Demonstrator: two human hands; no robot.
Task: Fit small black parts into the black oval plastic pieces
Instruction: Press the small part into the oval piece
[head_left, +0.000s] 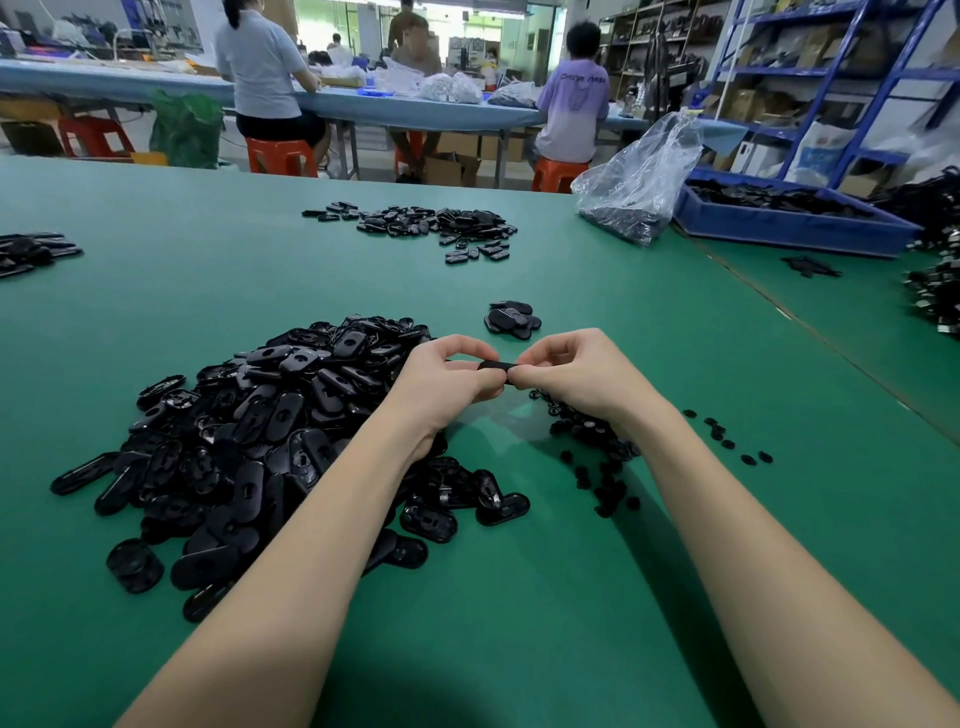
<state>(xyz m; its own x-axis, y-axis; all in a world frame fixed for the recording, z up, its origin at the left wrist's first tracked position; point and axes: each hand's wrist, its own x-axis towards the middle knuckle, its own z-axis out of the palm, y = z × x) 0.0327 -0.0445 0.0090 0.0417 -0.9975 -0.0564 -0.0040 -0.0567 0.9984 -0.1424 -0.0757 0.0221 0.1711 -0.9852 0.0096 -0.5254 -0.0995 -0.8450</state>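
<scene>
On the far left edge of the green table (182, 291) lies a small group of black pieces (31, 253), cut by the frame. Nearer to the person is the big heap of oval pieces (249, 441); there are too many to count, surely more than a hundred. Behind it, further on the table, is a second flatter heap (436, 226), perhaps some dozens.

The left hand (441, 384) has its fingers curled and pinches one end of the oval piece (494, 366), which is held in the air above the table, between both hands. The right hand (576, 374) pinches the other end with thumb and fingertips. Whether a small part is already between the fingers, one cannot tell, because the fingers hide it.

To do this step well, the person should probably hold the oval piece steady with the left hand, keep its opening turned up, and press the small part straight in with the right thumb until it sits flat. A tilted part may jam.

Just behind the hands is a little stack of finished pieces (511, 318), about four or five. Under the right wrist lies the pile of small parts (597, 457), some dozens, and about seven more lie scattered (727, 436) to its right. Further right stand one clear plastic bag (639, 176) and one blue tray (789, 221), both with black parts inside.
</scene>
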